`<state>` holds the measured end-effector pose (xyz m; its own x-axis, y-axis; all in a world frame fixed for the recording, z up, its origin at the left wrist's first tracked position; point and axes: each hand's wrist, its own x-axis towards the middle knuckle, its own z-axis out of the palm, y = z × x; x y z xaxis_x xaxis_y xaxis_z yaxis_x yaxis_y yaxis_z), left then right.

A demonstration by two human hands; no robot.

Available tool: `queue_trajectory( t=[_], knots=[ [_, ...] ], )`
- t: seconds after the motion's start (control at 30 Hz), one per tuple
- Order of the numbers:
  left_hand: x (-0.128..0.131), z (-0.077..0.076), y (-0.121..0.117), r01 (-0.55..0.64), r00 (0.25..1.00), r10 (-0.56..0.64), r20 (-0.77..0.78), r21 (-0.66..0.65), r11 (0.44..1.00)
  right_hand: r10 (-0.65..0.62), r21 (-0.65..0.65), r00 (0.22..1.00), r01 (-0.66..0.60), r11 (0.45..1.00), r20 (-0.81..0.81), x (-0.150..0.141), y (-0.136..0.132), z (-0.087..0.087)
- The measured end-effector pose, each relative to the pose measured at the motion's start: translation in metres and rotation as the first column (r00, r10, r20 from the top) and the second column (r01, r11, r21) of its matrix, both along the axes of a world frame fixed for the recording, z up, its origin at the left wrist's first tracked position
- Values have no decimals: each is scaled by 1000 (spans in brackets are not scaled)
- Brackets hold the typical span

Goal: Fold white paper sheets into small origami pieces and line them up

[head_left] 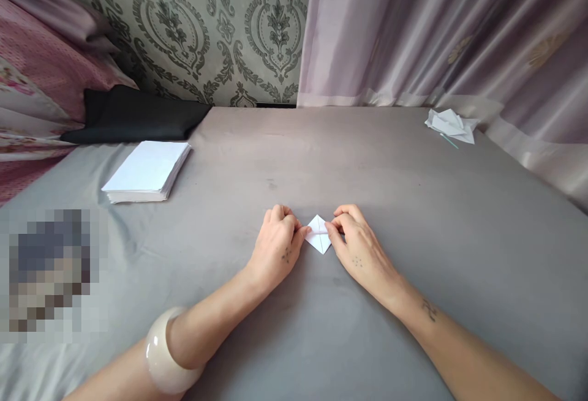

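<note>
A small white folded paper (pixel 318 242), diamond-shaped with crease lines crossing at its middle, is held just over the grey cloth in front of me. Its left corner is pinched between the thumb and fingers of my left hand (pixel 278 243). At the right corner, my right hand (pixel 357 248) grips the paper in the same way, thumb on top. The fingers beneath the paper are partly hidden. A wide cream bangle (pixel 166 352) sits on my left forearm.
A thick stack of white paper (pixel 146 168) lies at the left, with a black cloth (pixel 142 113) behind it. Folded white papers (pixel 452 124) and a thin green stick (pixel 449 141) lie at the far right, near the curtain (pixel 390 33). A blurred-out patch (pixel 50 266) covers something at the left.
</note>
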<state>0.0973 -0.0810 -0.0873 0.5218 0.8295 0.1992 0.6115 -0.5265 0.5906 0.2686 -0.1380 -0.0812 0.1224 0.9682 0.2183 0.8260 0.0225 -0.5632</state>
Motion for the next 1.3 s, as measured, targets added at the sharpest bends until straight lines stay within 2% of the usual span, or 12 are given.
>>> queue_trajectory(
  t=[0.23,0.43,0.67,0.73,0.8,0.87,0.93,1.1,1.23,1.3],
  knots=[
    [3,10,-2,1,996,-1,-94,-2,1000,11,-30,1000,-10,1000,24,-1,1,1],
    [4,8,-1,5,993,0,-119,37,999,41,-2,997,-41,999,60,-1,1,-2],
    [5,10,0,25,991,-20,-134,36,999,26,-30,994,-23,999,105,1,2,-1],
    [6,10,2,70,988,-59,-140,74,995,5,-43,987,2,999,159,2,1,1],
    [6,10,4,176,975,-158,-154,114,978,-30,-61,977,44,997,213,3,0,4],
    [4,10,7,315,940,-290,-180,128,941,-59,-80,971,80,994,231,7,0,7],
    [2,11,8,408,900,-373,-224,131,904,-58,-108,976,82,991,210,12,0,10],
    [-2,19,5,451,846,-351,-400,188,872,12,-122,998,-4,992,63,32,2,9],
    [-1,23,0,480,799,-314,-513,230,847,-12,-1,998,12,1000,-65,35,0,5],
    [0,23,-1,484,788,-299,-538,242,841,65,88,994,-58,994,-83,27,-6,6]
  ],
)
